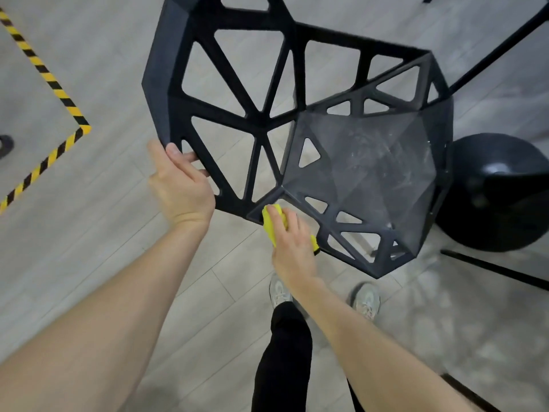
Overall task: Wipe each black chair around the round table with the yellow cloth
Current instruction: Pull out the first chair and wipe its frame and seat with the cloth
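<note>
Left hand at frame centre-left grips black chair backrest edge, right hand lower centre clasps yellow cloth on seat's near corner; brace backrest, drag cloth across dusty seat toward right, overlapping passes.

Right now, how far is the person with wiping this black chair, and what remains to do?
Nothing looks finished yet: the seat of the black chair shows pale dusty smears. In hand: the right hand presses the yellow cloth on the seat's near edge, while the left hand grips the backrest rim. Left: the seat's middle, the backrest struts, and any other chairs, which this view does not show.
</note>
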A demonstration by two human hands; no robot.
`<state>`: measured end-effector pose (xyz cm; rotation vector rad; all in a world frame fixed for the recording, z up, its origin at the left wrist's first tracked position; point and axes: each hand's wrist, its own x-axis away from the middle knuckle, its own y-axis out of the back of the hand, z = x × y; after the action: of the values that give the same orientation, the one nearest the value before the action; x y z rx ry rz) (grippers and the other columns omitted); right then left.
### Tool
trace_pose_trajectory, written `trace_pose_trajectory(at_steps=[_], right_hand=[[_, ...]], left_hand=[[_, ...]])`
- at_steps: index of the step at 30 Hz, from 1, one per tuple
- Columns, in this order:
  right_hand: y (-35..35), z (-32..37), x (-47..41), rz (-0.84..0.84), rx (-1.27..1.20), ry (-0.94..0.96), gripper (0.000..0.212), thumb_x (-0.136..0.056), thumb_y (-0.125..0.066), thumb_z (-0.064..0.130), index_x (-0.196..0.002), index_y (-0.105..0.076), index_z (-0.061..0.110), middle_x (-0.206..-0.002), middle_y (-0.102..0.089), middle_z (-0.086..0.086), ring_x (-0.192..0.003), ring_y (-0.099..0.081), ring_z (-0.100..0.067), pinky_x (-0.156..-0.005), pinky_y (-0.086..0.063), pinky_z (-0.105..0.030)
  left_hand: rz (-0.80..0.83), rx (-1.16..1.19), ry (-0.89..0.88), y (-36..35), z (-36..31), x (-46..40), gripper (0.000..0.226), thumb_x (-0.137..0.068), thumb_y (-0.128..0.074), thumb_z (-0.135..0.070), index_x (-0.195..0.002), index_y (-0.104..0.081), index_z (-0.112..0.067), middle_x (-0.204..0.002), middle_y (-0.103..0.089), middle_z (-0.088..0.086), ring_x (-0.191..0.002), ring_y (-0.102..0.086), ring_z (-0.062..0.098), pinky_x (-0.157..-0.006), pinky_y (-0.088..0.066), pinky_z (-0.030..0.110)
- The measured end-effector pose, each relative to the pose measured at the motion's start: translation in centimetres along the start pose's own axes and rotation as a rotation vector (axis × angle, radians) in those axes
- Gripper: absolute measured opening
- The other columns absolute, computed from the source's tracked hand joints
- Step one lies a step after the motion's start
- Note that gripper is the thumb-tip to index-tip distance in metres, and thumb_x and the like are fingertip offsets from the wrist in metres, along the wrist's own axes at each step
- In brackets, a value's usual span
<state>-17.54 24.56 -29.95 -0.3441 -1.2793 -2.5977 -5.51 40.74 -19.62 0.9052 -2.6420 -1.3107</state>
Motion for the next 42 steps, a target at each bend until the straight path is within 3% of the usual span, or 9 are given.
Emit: trace_pose_trajectory(at_steps=[5, 11, 15, 17, 20, 26, 29, 33, 42], right_hand=[[0.1, 0.2, -1.2, 0.142, -0.084, 0.218, 0.107, -0.083, -0.066, -0.01, -0.165, -0.014, 0.035, -0.155, -0.031, 0.0, -0.12, -0.051, -0.034, -0.083, -0.057, -0.048], [0.8, -7.7, 6.2, 0.153, -0.061, 0.094, 0.11, -0.084, -0.063, -0.011, -0.166, -0.016, 0.045, -0.173, -0.014, 0.004, -0.15, -0.039, -0.028, -0.106, -0.052, -0.049], [1.2, -7.5, 6.3, 0.131, -0.072, -0.081, 0.1, -0.091, -0.067, 0.002, -0.166, -0.015, 0.044, -0.171, -0.02, 0.004, -0.147, -0.043, -0.031, -0.108, -0.049, -0.052], [0.1, -4.4, 4.4, 0.041, -0.119, -0.016, 0.101, -0.087, -0.068, -0.005, -0.166, -0.021, 0.039, -0.169, -0.025, 0.001, -0.148, -0.04, -0.032, -0.114, -0.045, -0.049], [-0.9, -3.5, 3.7, -0.008, -0.178, 0.132, 0.104, -0.085, -0.072, -0.01, -0.166, -0.027, 0.038, -0.169, -0.029, 0.003, -0.148, -0.04, -0.029, -0.117, -0.044, -0.045], [1.5, -13.3, 10.8, 0.099, -0.099, 0.011, 0.113, -0.084, -0.071, -0.012, -0.165, -0.022, 0.05, -0.171, -0.021, 0.014, -0.151, -0.039, -0.021, -0.099, -0.058, -0.048], [0.7, -10.2, 7.9, 0.054, -0.106, 0.0, 0.107, -0.084, -0.069, -0.008, -0.162, -0.024, 0.049, -0.169, -0.024, 0.011, -0.148, -0.041, -0.025, -0.099, -0.057, -0.049], [-1.0, -5.9, 5.2, 0.026, -0.128, 0.054, 0.114, -0.078, -0.074, -0.012, -0.164, -0.023, 0.042, -0.168, -0.025, 0.007, -0.145, -0.041, -0.029, -0.105, -0.053, -0.048], [3.8, -16.6, 10.9, 0.239, 0.046, 0.187, 0.116, -0.079, -0.063, -0.02, -0.163, -0.026, 0.05, -0.172, -0.021, 0.016, -0.149, -0.04, -0.024, -0.097, -0.059, -0.047]], left_hand=[[0.021, -0.031, -0.008, 0.4, 1.5, -4.2, 0.057, -0.11, -0.018, -0.055, -0.128, -0.05, -0.012, -0.083, -0.077, -0.003, -0.058, -0.073, 0.017, -0.06, -0.062, 0.05], [0.095, 0.345, 0.196, 2.4, 1.6, 0.2, 0.048, -0.111, -0.039, -0.049, -0.15, -0.039, -0.019, -0.102, -0.071, -0.002, -0.093, -0.075, 0.018, -0.086, -0.063, 0.047], [0.444, 0.185, 0.425, 0.6, 6.0, 9.1, 0.047, -0.101, -0.032, -0.066, -0.112, -0.062, -0.031, -0.101, -0.076, -0.006, -0.101, -0.074, 0.019, -0.099, -0.059, 0.057], [0.611, 0.129, 0.494, -1.3, 7.0, 11.5, 0.053, -0.096, -0.028, -0.072, -0.098, -0.066, -0.035, -0.1, -0.079, -0.005, -0.103, -0.074, 0.019, -0.103, -0.056, 0.056], [0.722, 0.093, 0.491, -4.2, 7.1, 12.8, 0.053, -0.113, -0.029, -0.053, -0.088, -0.069, -0.029, -0.097, -0.08, 0.001, -0.103, -0.075, 0.024, -0.103, -0.057, 0.054], [0.696, 0.029, 0.517, -6.5, 6.2, 14.3, 0.044, -0.118, -0.021, -0.038, -0.101, -0.06, -0.027, -0.095, -0.077, 0.002, -0.101, -0.074, 0.025, -0.103, -0.056, 0.053], [0.648, 0.096, 0.566, -6.8, 6.1, 15.0, 0.046, -0.117, -0.021, -0.041, -0.119, -0.063, -0.022, -0.092, -0.078, 0.002, -0.101, -0.075, 0.022, -0.102, -0.057, 0.053], [0.588, 0.113, 0.605, -7.0, 6.8, 14.4, 0.054, -0.102, -0.021, -0.056, -0.11, -0.065, -0.026, -0.091, -0.082, -0.001, -0.105, -0.075, 0.025, -0.102, -0.057, 0.053], [0.462, 0.191, 0.756, -7.4, 5.2, 14.0, 0.044, -0.118, -0.026, -0.034, -0.102, -0.066, -0.022, -0.085, -0.082, -0.011, -0.101, -0.073, 0.013, -0.105, -0.055, 0.039]])
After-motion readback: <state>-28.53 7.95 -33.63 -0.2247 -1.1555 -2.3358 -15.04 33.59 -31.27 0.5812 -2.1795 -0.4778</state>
